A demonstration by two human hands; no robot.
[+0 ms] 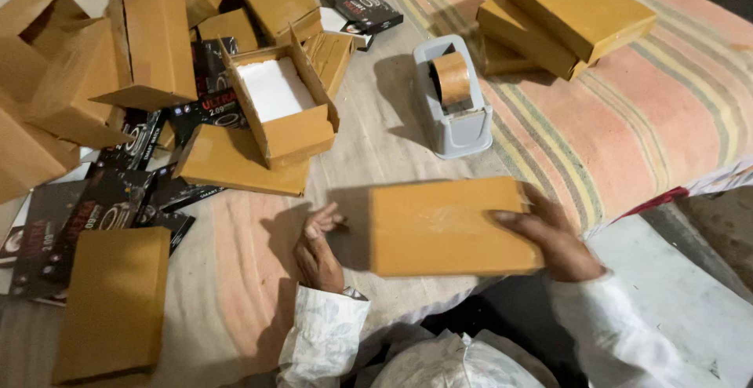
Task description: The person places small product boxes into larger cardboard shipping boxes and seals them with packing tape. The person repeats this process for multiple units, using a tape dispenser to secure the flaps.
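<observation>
White patterned sleeves (329, 333) fill the bottom edge of the view, closest to the camera, with a bundle of pale cloth (455, 364) between them. Above the sleeves, a closed brown cardboard box (447, 227), flat and rectangular, is held level over a striped cloth (651, 113) in peach, yellow and grey. The right hand (553, 239) grips the box's right end, thumb lying across the top face and fingers wrapped underneath. The left hand (318, 247) is just beside the box's left end, fingers loosely curled and half open; whether its fingertips touch the box cannot be told. Beyond the box, near the centre, stands a grey tape dispenser (455, 117) loaded with a roll of brown tape (452, 78). At upper right, two closed brown boxes (561, 19) lie stacked on the striped cloth. To the left of the dispenser sits an open brown box (294, 133) with a white foam insert (273, 88) inside, resting on a flat piece of cardboard. Farther left is a loose heap of open and folded brown cartons (102, 58), with black printed product boxes (110, 200) scattered under and around them. Another closed brown box (114, 302) lies at lower left, well apart from the hands.
</observation>
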